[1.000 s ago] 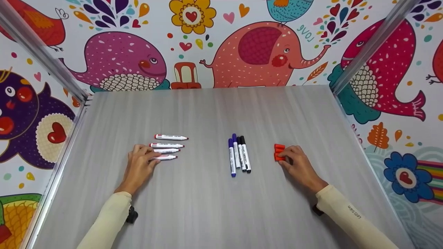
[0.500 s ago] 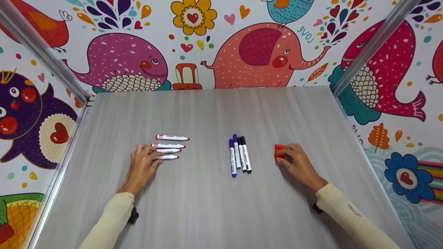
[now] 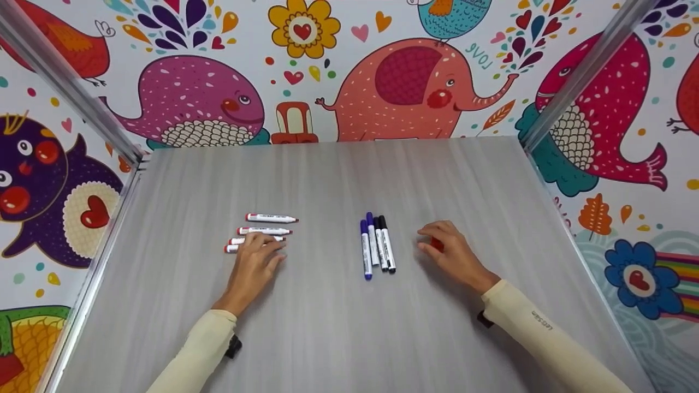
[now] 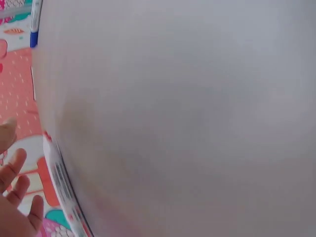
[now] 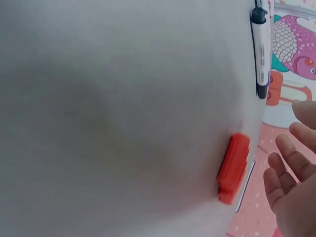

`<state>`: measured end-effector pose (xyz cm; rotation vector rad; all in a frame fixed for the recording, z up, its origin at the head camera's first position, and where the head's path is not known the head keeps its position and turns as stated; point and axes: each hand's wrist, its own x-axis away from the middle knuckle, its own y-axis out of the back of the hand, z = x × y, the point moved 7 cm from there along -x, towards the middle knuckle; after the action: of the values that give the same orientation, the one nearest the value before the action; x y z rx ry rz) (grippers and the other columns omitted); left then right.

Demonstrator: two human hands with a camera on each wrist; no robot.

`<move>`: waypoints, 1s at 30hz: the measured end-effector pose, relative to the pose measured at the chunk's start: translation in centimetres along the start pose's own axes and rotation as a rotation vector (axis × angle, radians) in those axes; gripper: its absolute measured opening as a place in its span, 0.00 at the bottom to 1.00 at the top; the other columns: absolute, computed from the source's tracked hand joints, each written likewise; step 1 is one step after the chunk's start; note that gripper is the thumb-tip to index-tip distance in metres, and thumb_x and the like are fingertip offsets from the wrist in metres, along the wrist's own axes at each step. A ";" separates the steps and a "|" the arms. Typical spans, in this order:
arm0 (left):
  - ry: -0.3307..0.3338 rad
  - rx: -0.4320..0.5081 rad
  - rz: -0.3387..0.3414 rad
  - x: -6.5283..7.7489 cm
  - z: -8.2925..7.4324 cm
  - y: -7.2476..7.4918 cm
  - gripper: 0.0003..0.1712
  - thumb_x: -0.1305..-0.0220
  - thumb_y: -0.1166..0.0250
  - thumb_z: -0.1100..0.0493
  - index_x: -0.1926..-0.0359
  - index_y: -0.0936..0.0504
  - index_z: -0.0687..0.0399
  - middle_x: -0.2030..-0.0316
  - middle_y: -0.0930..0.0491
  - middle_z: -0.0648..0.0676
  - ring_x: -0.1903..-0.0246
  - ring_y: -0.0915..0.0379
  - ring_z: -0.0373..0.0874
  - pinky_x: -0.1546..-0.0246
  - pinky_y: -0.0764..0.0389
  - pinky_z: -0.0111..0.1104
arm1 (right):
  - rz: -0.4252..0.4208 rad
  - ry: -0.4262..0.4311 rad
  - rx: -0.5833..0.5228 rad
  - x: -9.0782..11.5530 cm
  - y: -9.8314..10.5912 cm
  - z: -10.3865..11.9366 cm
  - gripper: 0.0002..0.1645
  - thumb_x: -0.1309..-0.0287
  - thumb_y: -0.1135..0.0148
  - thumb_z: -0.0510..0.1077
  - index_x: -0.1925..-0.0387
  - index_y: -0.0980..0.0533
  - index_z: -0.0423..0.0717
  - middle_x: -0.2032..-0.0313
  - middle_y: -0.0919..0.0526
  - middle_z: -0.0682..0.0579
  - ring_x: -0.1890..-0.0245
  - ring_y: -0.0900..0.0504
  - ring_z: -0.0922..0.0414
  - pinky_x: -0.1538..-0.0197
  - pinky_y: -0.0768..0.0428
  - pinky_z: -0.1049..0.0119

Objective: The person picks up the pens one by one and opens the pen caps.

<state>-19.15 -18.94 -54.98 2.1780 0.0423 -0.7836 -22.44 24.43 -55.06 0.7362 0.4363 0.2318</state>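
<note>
Several uncapped red markers [image 3: 271,218] lie in a stack of rows at the left of the table, tips to the right. My left hand [image 3: 252,273] hovers over the lower ones and partly hides them. In the left wrist view its fingers [image 4: 19,185] are spread and hold nothing, apart from a marker [image 4: 64,187]. My right hand [image 3: 453,254] is over the red marker caps [image 3: 437,244], mostly hiding them in the head view. The right wrist view shows the caps [image 5: 233,168] lying side by side on the table, clear of the relaxed, spread fingers [image 5: 291,158].
Between the hands, capped blue markers [image 3: 366,251] and black markers [image 3: 386,245] lie side by side, pointing away. The grey wood-grain table [image 3: 327,327] is bounded by metal rails [image 3: 114,125] and walls printed with cartoon animals.
My left hand has left the left ends of the lower markers and moved right, uncovering their red ends. My right hand has let go of the caps and shifted slightly left and up.
</note>
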 end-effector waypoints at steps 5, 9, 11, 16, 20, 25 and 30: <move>0.024 0.034 0.005 0.3 -1.1 -1.2 0.14 0.43 0.17 0.70 0.55 0.07 0.63 0.56 0.14 0.57 0.49 0.23 0.57 0.46 0.26 0.54 | 0.028 0.067 -0.012 -1.3 -1.7 1.3 0.20 0.34 0.23 0.34 0.43 0.14 0.32 0.43 0.14 0.44 0.39 0.19 0.44 0.37 0.18 0.49; 0.034 0.075 0.021 0.6 -2.1 -1.9 0.15 0.41 0.17 0.68 0.53 0.08 0.64 0.55 0.12 0.55 0.48 0.23 0.56 0.44 0.26 0.55 | 0.066 0.103 -0.011 -2.3 -3.0 2.4 0.21 0.33 0.23 0.35 0.41 0.15 0.32 0.42 0.15 0.43 0.37 0.20 0.42 0.35 0.21 0.44; 0.042 0.097 0.036 0.6 -2.7 -2.3 0.16 0.40 0.17 0.67 0.51 0.08 0.65 0.54 0.12 0.55 0.46 0.22 0.55 0.42 0.25 0.54 | 0.101 0.087 -0.020 -2.7 -3.6 2.7 0.23 0.32 0.23 0.36 0.39 0.16 0.32 0.39 0.16 0.42 0.35 0.21 0.42 0.32 0.22 0.43; 0.087 0.155 0.061 0.5 -4.2 -3.8 0.21 0.38 0.18 0.66 0.45 0.11 0.67 0.49 0.12 0.57 0.41 0.22 0.57 0.33 0.26 0.58 | 0.176 0.032 -0.039 -3.4 -4.8 3.0 0.27 0.29 0.25 0.39 0.34 0.19 0.32 0.34 0.19 0.41 0.30 0.25 0.41 0.28 0.25 0.42; 0.142 0.210 0.085 0.7 -5.4 -5.5 0.25 0.36 0.19 0.64 0.41 0.13 0.68 0.43 0.13 0.60 0.34 0.25 0.62 0.29 0.29 0.62 | 0.221 -0.008 -0.038 -3.9 -5.7 2.9 0.30 0.27 0.26 0.41 0.30 0.22 0.32 0.31 0.22 0.38 0.28 0.27 0.40 0.25 0.28 0.42; 0.203 0.253 0.123 0.9 -6.8 -7.3 0.29 0.35 0.19 0.62 0.36 0.16 0.70 0.38 0.16 0.63 0.29 0.31 0.69 0.29 0.28 0.62 | 0.245 -0.007 -0.032 -4.6 -6.4 3.1 0.32 0.28 0.26 0.42 0.29 0.23 0.31 0.30 0.24 0.36 0.27 0.29 0.39 0.23 0.30 0.42; 0.260 0.311 0.141 0.9 -7.9 -8.7 0.34 0.35 0.19 0.59 0.33 0.18 0.70 0.34 0.19 0.66 0.26 0.35 0.71 0.27 0.31 0.64 | 0.240 0.016 -0.008 -5.3 -6.6 3.3 0.33 0.27 0.26 0.43 0.29 0.23 0.32 0.29 0.24 0.37 0.27 0.30 0.39 0.24 0.29 0.41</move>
<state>-16.74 -7.74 -57.54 2.5350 -0.1074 -0.4459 -25.27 15.84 -55.82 0.7793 0.3612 0.4645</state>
